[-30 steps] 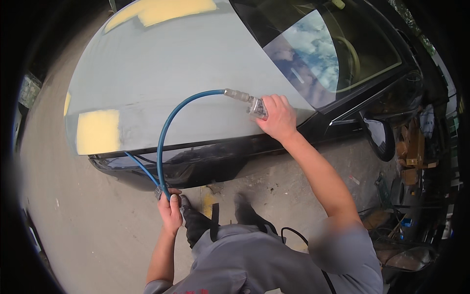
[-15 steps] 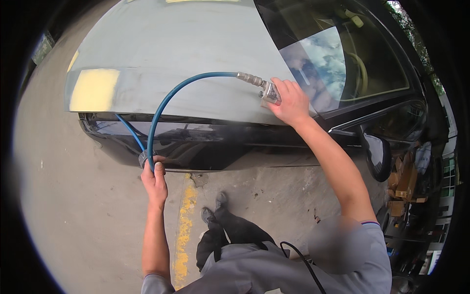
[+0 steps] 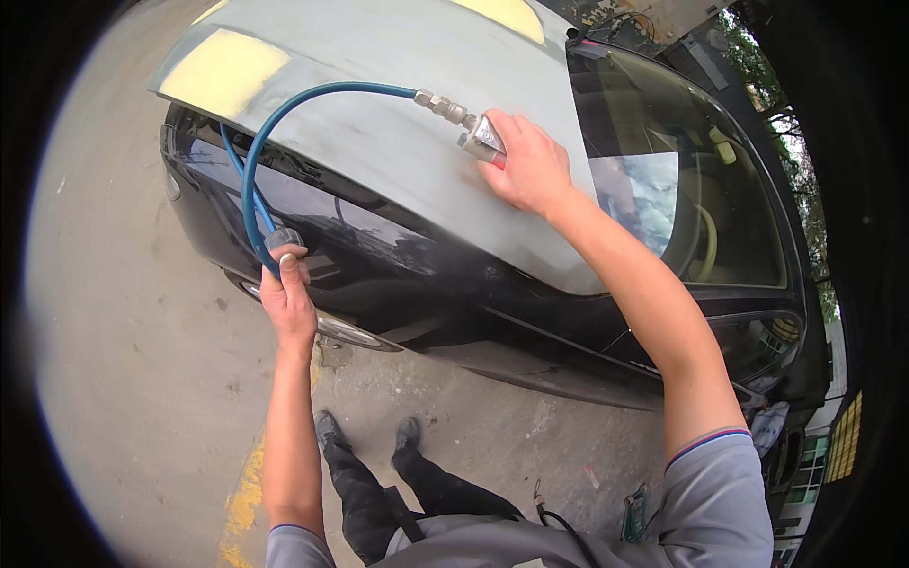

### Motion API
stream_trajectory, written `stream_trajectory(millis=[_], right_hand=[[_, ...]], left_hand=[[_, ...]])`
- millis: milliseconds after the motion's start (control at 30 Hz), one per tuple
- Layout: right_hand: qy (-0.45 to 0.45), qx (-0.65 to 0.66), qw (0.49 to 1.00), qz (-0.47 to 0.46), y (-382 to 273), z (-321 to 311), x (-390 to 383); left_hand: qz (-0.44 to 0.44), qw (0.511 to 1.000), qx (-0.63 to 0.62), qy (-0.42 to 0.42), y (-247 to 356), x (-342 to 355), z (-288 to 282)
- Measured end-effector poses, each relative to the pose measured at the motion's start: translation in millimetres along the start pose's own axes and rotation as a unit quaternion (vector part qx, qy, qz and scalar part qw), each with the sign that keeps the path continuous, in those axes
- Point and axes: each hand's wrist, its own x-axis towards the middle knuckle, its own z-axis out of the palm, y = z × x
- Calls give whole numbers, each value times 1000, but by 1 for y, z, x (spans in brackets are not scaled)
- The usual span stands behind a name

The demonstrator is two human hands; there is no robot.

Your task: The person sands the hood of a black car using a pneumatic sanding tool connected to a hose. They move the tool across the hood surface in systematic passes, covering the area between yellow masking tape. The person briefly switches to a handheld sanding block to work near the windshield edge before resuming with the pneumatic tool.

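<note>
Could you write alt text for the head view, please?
A person's right hand grips a tool over the grey hood of a black car, while the left hand holds the attached blue hose. Pale yellow patches show on the hood.

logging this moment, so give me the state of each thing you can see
right hand, closed on the silvery tool
silvery tool, coupled to the blue hose
blue hose, bent in an arc
left hand, closed on the blue hose
hood, matte grey with pale yellow patches; latched or not, cannot tell
windshield, partly reflecting sky
shoes, apart
</note>
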Motion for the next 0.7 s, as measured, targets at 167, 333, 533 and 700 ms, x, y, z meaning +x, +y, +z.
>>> stream_trajectory(millis=[167, 333, 533, 700], right_hand=[[16, -11, 1000, -8, 33, -11, -74], [50, -22, 998, -24, 62, -24, -135], [49, -40, 998, -14, 77, -30, -159], [68, -35, 997, -16, 67, -14, -118]], left_hand=[[22, 999, 22, 41, -2, -11, 7], [11, 994, 108, 34, 1, -23, 6], [56, 978, 200, 27, -6, -27, 5], [31, 987, 155, 25, -9, -34, 9]])
